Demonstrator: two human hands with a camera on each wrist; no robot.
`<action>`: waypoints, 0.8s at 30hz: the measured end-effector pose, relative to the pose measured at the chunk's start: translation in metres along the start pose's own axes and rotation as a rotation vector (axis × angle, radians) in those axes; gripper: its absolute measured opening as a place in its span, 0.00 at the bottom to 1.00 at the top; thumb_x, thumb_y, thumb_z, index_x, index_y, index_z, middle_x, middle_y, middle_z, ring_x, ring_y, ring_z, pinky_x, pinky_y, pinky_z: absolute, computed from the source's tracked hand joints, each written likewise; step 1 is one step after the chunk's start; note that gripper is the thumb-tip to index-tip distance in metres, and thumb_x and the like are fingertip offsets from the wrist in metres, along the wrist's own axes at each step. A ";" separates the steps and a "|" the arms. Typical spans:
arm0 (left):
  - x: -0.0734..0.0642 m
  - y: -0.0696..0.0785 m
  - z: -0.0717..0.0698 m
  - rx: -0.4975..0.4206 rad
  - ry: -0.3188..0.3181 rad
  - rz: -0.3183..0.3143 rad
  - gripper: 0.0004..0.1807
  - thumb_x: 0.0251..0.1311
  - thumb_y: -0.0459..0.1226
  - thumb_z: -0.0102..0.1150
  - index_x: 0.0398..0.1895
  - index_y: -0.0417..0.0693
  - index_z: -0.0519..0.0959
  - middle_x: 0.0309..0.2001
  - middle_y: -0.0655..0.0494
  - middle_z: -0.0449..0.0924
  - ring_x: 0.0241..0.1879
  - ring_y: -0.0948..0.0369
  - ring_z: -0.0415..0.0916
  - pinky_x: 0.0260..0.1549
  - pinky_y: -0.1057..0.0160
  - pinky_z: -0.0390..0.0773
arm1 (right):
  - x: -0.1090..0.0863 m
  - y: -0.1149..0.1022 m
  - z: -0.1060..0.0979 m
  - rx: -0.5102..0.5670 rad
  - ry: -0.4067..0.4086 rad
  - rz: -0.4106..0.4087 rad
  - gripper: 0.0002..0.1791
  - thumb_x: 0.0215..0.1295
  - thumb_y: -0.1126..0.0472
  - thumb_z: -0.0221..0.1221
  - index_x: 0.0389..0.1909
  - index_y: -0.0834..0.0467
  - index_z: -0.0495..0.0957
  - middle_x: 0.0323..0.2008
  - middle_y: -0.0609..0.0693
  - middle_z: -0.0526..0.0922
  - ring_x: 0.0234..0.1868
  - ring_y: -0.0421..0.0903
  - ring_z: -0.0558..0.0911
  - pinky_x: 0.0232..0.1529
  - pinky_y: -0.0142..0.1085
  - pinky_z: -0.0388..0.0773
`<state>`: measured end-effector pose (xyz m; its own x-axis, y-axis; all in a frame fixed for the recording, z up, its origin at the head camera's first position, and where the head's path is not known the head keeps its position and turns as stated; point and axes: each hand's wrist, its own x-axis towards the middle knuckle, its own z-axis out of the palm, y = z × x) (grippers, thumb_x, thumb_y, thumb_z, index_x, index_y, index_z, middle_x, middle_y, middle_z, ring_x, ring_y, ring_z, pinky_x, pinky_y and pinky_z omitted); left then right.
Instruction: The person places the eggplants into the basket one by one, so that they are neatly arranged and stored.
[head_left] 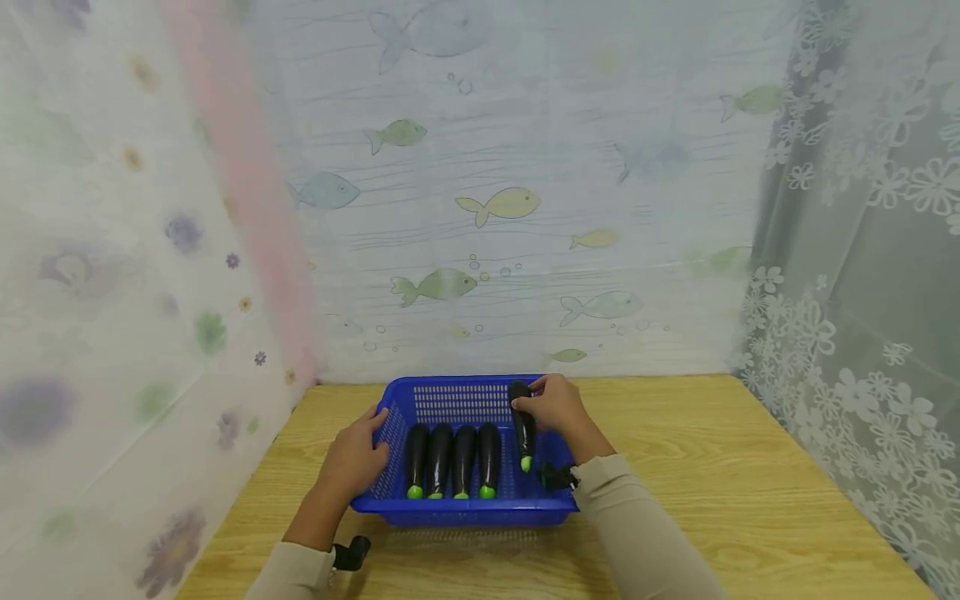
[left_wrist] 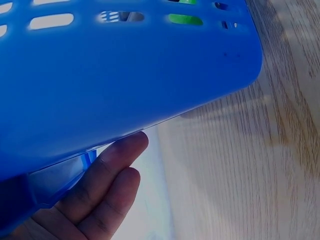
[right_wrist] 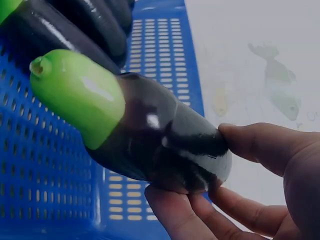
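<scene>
A blue plastic basket with slotted walls stands on the table. Several dark eggplants with green stem ends lie side by side in its left and middle part. My right hand pinches one more eggplant near its rounded dark end, thumb on one side and fingers on the other. That eggplant hangs over the basket's right part, green end toward me. At the left rim, my left hand holds the basket; in the left wrist view its fingers lie against the basket's underside edge.
The wood-grain table extends on both sides of the basket. Behind it hangs a curtain printed with fish. Floral sheeting closes off the left, and a curtain with white flowers the right.
</scene>
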<state>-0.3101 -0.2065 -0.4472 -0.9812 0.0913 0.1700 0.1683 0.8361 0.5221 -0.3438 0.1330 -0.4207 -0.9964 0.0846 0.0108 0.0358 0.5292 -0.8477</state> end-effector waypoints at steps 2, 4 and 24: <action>0.000 -0.001 0.000 0.003 0.001 0.002 0.35 0.66 0.34 0.54 0.78 0.44 0.65 0.80 0.39 0.58 0.72 0.34 0.64 0.60 0.33 0.74 | -0.001 -0.002 0.001 -0.011 -0.002 0.006 0.29 0.60 0.59 0.72 0.59 0.69 0.79 0.54 0.68 0.83 0.28 0.51 0.89 0.26 0.40 0.88; 0.000 -0.001 0.000 0.004 0.004 0.005 0.35 0.66 0.34 0.54 0.78 0.43 0.65 0.79 0.39 0.58 0.72 0.34 0.65 0.60 0.34 0.75 | 0.000 -0.003 0.001 -0.022 -0.006 0.014 0.29 0.60 0.59 0.72 0.59 0.70 0.79 0.53 0.69 0.83 0.27 0.52 0.89 0.25 0.40 0.87; 0.001 -0.002 0.001 0.000 0.005 0.010 0.34 0.66 0.33 0.54 0.78 0.42 0.65 0.79 0.38 0.59 0.73 0.34 0.64 0.61 0.33 0.72 | 0.004 0.004 0.018 0.021 -0.120 0.108 0.26 0.58 0.63 0.73 0.54 0.71 0.78 0.44 0.64 0.85 0.33 0.54 0.89 0.28 0.44 0.89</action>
<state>-0.3112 -0.2073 -0.4488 -0.9789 0.0969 0.1797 0.1782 0.8352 0.5203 -0.3487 0.1200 -0.4339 -0.9889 0.0378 -0.1437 0.1430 0.5050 -0.8512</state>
